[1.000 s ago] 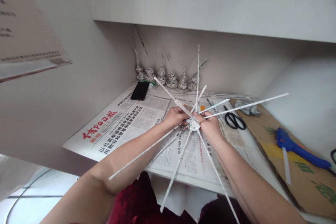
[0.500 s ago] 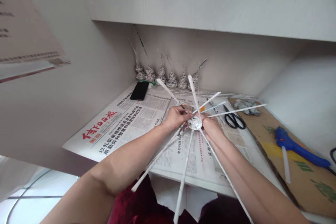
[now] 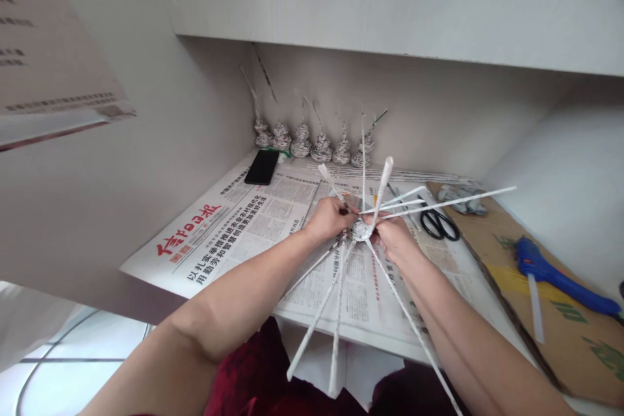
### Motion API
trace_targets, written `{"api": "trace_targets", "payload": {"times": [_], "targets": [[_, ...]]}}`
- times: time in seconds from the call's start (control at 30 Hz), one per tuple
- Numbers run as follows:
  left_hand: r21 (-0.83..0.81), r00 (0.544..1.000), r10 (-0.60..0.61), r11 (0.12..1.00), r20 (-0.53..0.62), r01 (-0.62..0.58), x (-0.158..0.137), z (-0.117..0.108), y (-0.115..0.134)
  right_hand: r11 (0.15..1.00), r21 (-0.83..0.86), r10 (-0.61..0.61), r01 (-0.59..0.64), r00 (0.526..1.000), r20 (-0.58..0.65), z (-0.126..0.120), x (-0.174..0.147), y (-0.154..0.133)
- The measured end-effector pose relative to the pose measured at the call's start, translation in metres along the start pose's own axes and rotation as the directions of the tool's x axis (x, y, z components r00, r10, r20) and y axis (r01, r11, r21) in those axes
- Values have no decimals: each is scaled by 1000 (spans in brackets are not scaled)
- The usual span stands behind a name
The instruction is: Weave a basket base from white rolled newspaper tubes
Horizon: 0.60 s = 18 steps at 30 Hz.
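Note:
Between my two hands is a small round weave of rolled newspaper (image 3: 359, 230), with several long white paper sticks fanning out from it on all sides. My left hand (image 3: 331, 216) is closed on its left edge, thumb and fingers pinched together. On the other side my right hand (image 3: 394, 235) grips the right edge of the weave, close to where the sticks come out. The work is held above newspaper sheets (image 3: 273, 234) spread on the table. Some fingertips are hidden behind the weave and the sticks.
Several gourd-shaped woven paper pieces (image 3: 322, 147) line the back wall, near a black phone (image 3: 262, 167). Loose paper sticks (image 3: 404, 174) lie along the back. To the right are black-handled scissors (image 3: 439, 224), cardboard (image 3: 536, 351) and a blue glue gun (image 3: 560, 279).
The woven piece has turned in my hands, so its sticks point in different directions. One thin stick now stands upright at the back. Both hands stay closed on the weave.

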<state>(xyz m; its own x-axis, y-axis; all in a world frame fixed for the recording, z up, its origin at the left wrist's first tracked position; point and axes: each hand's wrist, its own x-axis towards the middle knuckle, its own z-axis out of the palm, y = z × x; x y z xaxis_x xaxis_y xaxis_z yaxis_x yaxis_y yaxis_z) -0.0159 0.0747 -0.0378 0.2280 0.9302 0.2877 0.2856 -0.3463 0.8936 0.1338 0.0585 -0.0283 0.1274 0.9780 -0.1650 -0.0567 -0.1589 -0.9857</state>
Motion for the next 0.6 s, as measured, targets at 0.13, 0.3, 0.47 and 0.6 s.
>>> {"api": "trace_targets", "payload": {"times": [0.13,0.3,0.47,0.6], "targets": [[128,999,47,991,7,-47,-1,-2,2,999,7,41,-41,999,7,2,-4,-4],[15,998,-51,999,-24,51,0,-2,1,999,8,43,-42,997,-72,4,-6,-6],[-488,906,-400,769,136,412,6,-1,-1,1000,-7,14,-14,996,-89,2,-3,-5],[-581,837,-507,625,207,522,8,-3,3,1000,7,-22,22,999,-46,1,-2,-5]]}}
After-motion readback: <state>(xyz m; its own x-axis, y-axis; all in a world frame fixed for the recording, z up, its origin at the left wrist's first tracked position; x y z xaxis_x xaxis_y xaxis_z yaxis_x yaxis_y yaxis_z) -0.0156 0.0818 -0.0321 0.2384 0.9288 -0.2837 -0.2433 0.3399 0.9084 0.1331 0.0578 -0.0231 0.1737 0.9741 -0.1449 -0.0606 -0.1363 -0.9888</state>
